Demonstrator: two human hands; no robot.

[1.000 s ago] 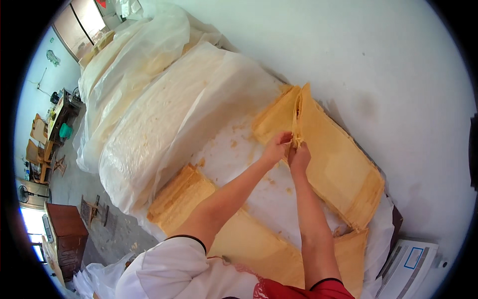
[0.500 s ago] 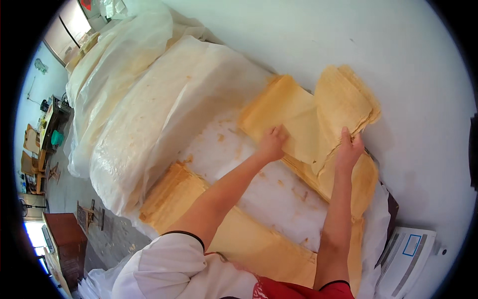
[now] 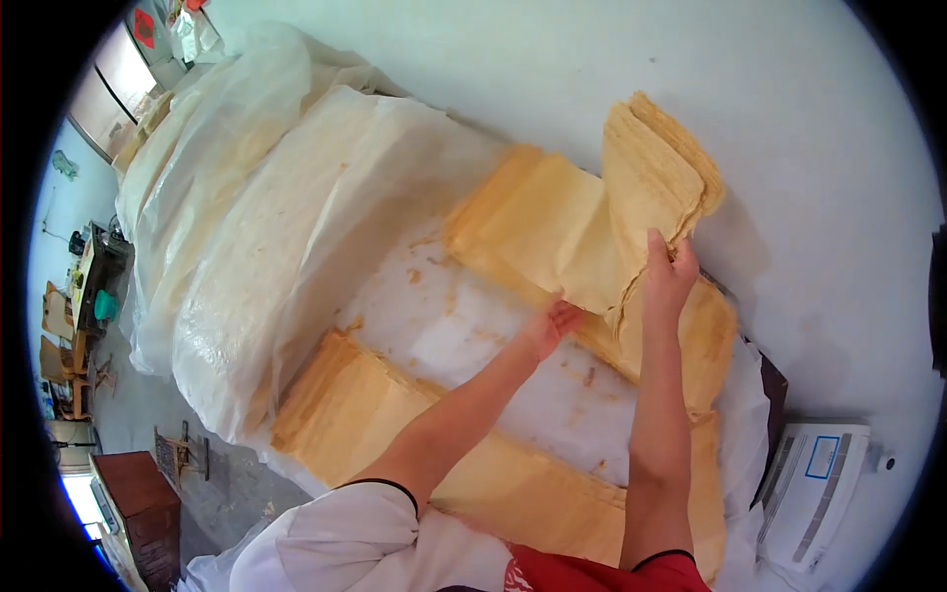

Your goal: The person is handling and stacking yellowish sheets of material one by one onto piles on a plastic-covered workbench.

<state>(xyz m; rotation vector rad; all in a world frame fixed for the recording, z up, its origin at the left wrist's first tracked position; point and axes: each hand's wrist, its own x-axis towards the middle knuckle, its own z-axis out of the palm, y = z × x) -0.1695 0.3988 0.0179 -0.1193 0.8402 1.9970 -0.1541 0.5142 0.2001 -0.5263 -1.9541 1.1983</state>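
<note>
My right hand (image 3: 671,274) is closed round the near edge of a bundle of thin yellow sheets (image 3: 656,163), folded up and standing off the pile beneath. My left hand (image 3: 554,328) pinches the near edge of a single yellow sheet (image 3: 582,242), which is creased and slightly lifted there. That sheet lies on top of the far stack of yellow sheets (image 3: 493,202), beside the wall. Another long stack of the same sheets (image 3: 533,474) lies close to my body. Between both stacks, white plastic film (image 3: 464,321) is strewn with small yellow scraps.
A big mound under translucent plastic sheeting (image 3: 266,237) stands to the left. White wall (image 3: 789,178) bounds the far right side. A white box-shaped appliance (image 3: 814,493) is at lower right. A brown cabinet (image 3: 138,508) and a small stool (image 3: 178,454) stand on the grey floor at left.
My left hand has moved from the sheet's surface toward me, to its near edge. My right hand has raised the folded bundle a little, shifting left in view.
</note>
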